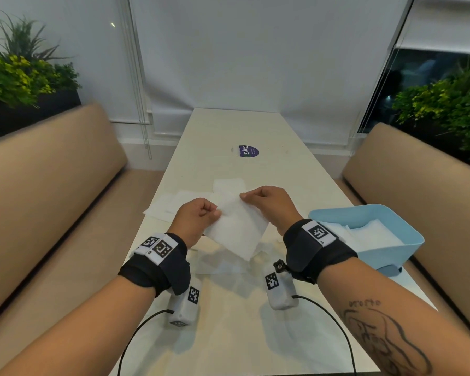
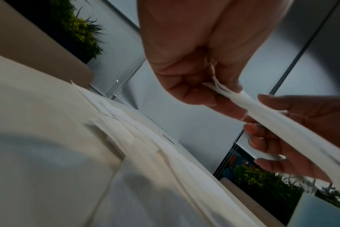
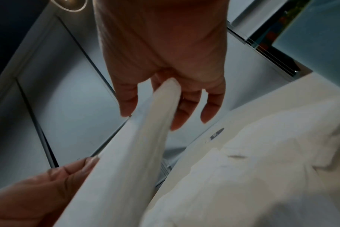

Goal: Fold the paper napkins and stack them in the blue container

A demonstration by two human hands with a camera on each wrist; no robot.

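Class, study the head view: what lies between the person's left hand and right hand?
A white paper napkin spans the gap, pinched by the left hand and the right hand above the table; the head view shows it best.

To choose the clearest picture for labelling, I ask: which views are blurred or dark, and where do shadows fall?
Head view: bright and mostly sharp, soft shadows on the table under the held napkin; left wrist view: dim, loose napkins smeared by blur; right wrist view: dim, held napkin soft.
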